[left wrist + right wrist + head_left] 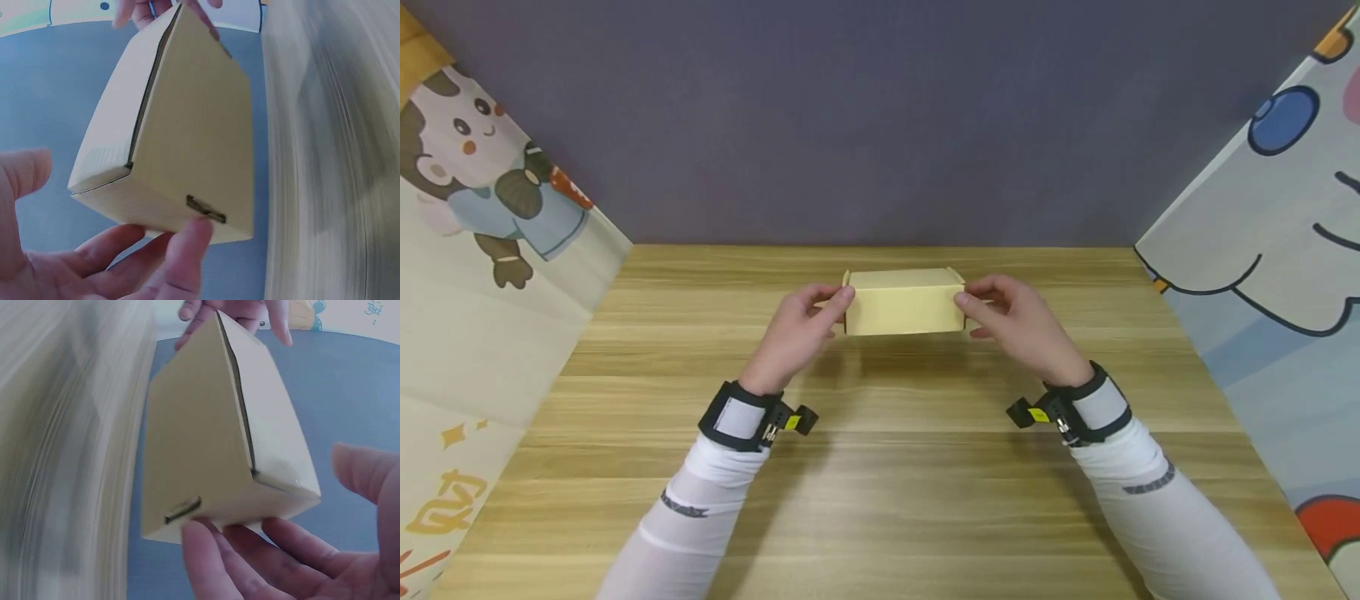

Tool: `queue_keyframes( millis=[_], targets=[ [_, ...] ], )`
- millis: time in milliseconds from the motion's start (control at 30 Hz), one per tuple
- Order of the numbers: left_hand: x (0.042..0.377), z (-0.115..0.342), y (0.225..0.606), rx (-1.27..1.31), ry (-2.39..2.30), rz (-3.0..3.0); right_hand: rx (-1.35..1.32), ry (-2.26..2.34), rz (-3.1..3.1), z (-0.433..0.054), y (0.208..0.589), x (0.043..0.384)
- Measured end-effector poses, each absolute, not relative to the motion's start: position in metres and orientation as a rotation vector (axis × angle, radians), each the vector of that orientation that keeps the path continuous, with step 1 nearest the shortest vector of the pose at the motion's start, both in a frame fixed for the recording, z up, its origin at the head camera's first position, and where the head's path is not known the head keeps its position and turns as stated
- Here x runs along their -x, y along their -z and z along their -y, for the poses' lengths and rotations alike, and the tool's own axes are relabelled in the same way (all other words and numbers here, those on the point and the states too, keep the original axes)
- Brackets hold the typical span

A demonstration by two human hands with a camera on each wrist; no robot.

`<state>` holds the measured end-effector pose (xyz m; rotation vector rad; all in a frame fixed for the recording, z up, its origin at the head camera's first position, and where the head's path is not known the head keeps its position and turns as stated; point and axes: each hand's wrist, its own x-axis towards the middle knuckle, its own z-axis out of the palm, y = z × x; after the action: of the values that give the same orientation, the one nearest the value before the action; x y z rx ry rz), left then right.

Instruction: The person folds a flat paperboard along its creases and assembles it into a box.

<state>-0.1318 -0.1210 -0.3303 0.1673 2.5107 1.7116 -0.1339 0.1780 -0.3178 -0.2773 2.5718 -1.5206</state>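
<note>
A small pale-yellow cardboard box [906,308] is held up above the wooden table, its long side towards me. My left hand [805,329] grips its left end, with the thumb near the front top corner. My right hand [1011,321] holds the right end in a mirrored way. In the left wrist view the box [194,125] has a narrow slot near the end, with fingers touching that end. A similar slot shows on the box [194,437] in the right wrist view, with fingertips against its end. The box's inside is hidden.
The wooden table [895,492] runs back to a dark grey-blue panel [880,125]. Side panels printed with cartoon figures stand at the left [497,333] and right [1247,275]. Each wrist wears a black strap with a small camera.
</note>
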Motion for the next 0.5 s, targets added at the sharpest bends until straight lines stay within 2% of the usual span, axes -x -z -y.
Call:
queue_keyframes(
  millis=[500],
  targets=[
    [0.128, 0.108, 0.350, -0.076, -1.912, -2.509, 0.205, 1.756, -2.619, -0.170, 0.349, 0.133]
  ],
)
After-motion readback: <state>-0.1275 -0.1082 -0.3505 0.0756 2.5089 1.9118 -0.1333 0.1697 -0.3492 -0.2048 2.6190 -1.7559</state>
